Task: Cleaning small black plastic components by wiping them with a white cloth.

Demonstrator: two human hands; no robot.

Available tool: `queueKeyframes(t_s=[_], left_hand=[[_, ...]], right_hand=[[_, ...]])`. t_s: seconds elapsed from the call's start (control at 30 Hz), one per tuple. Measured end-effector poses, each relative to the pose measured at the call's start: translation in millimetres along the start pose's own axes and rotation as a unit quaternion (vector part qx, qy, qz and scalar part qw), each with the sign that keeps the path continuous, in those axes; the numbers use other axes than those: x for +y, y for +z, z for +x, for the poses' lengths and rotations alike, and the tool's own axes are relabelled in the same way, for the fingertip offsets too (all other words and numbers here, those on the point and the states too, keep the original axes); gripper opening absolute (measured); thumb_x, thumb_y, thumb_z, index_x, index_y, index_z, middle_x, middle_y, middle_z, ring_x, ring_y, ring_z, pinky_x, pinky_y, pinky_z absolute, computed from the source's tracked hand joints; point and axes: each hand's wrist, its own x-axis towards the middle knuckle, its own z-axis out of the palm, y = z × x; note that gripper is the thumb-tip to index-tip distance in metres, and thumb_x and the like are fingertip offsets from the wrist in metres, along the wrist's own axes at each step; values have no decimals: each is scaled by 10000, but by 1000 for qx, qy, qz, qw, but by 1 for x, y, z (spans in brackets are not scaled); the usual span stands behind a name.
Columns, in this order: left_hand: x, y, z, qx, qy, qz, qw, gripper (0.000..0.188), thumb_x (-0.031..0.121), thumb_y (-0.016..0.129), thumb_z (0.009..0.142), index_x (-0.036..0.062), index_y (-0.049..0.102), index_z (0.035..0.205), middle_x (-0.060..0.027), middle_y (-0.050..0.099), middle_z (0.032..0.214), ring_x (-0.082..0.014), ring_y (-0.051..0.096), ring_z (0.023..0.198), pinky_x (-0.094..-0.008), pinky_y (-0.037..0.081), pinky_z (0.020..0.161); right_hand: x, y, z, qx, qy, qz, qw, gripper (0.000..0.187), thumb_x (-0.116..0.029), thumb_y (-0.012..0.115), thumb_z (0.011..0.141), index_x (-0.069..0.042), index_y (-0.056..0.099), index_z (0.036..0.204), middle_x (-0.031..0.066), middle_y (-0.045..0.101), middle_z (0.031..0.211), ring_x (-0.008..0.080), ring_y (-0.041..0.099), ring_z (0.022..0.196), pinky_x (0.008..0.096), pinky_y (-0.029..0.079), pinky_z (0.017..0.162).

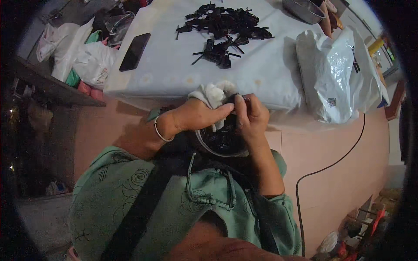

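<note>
My left hand [196, 116], with a bangle at the wrist, is closed around a crumpled white cloth [213, 93]. Close against it, the fingers of my right hand [254, 118] pinch a small black part, mostly hidden between the two hands; its exact kind cannot be made out. Both hands are held just off the table's near edge, above a round container [201, 144] in my lap. Dark, shiny pieces [224, 137] lie inside that container. Farther off, a heap of small black parts with short stick-like ends [222, 21] is spread on the table.
A pale cloth covers the table [165, 74]. On it lie a dark phone [135, 51] at left, a metal bowl [305, 11] at far right and a white plastic bag [326, 78] at right. Plastic bags [91, 61] crowd the left side. A black cable [324, 169] runs across the floor.
</note>
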Motion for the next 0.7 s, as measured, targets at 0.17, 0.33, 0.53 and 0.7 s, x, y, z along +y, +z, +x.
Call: queueKeyframes(t_s=[0.17,0.33,0.53,0.7], left_hand=[[2,-5,4,-7,-10,-6,1000,257,108,521,793,-7,503,1023,-38,568,776,-83,508,615,-234,446,552],[-3,5,0,57,-5,5,998,220,101,515,781,-6,531,973,-69,575,772,-135,551,608,-280,453,539],[11,4,0,48,126,331,934,212,58,529,727,-11,550,926,-153,555,834,-307,550,752,-374,442,687],[2,1,2,19,143,388,910,208,68,520,744,-14,543,934,-150,555,813,-307,548,710,-363,444,645]], right_hand=[[1,-6,3,-95,60,121,986,215,-169,516,846,-5,497,708,138,475,559,241,432,468,314,371,475],[-7,-2,0,-134,44,62,988,236,-185,465,878,9,500,749,153,487,590,191,430,507,305,385,512],[1,3,-4,-172,176,229,942,284,-224,423,907,7,511,765,22,493,629,94,418,614,257,387,584],[1,17,-9,-125,128,209,961,291,-225,411,914,5,514,768,-25,468,656,65,388,651,238,374,605]])
